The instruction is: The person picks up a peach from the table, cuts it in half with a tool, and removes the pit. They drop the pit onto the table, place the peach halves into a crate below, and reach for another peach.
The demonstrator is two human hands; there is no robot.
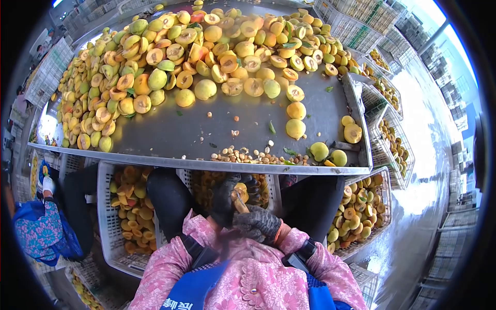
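On the near side of the metal table (320, 116), your left hand (222, 201) cups a fruit (240, 189), seemingly steadying it against the slim tan tool (240, 205) your right hand (256, 224) grips.

Pink floral sleeves (164, 266), blue apron (199, 283), dark gloves (254, 223)

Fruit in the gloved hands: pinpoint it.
Just below the head view's centre, the fruit sits between the left hand and right hand, on the wearer's side of the table.
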